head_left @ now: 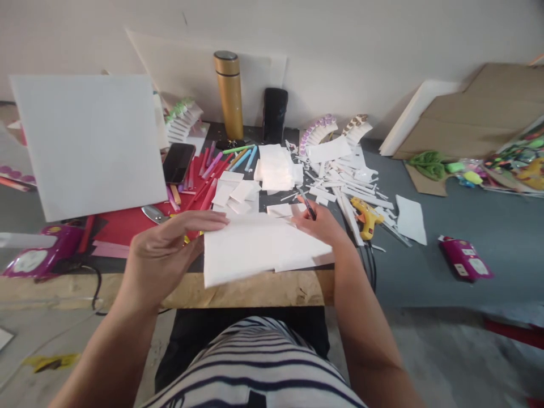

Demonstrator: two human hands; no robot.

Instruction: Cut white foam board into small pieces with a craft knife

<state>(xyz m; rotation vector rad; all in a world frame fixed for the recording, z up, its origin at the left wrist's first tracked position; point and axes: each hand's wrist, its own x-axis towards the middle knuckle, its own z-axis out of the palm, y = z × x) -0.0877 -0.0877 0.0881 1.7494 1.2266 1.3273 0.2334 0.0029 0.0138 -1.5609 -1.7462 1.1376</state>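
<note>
My left hand (168,246) lies on the left edge of a white foam sheet (255,246), fingers stretched along its top edge. The sheet rests at the front of a low wooden board (255,289). My right hand (321,224) is closed round a dark pen-like tool (306,205), its tip over the sheet's far right corner. I cannot tell whether the tool is a pen or a knife. Small white cut squares (236,192) and a stack of white pieces (275,167) lie just beyond the sheet.
A large white board (89,141) leans at left. Behind stand a gold flask (229,93) and a black phone (275,113); another phone (178,161) lies flat. Coloured pens (212,170), red paper (127,224), scissors (155,214), a yellow glue gun (368,218), white strips (352,190) and cardboard (476,113) surround.
</note>
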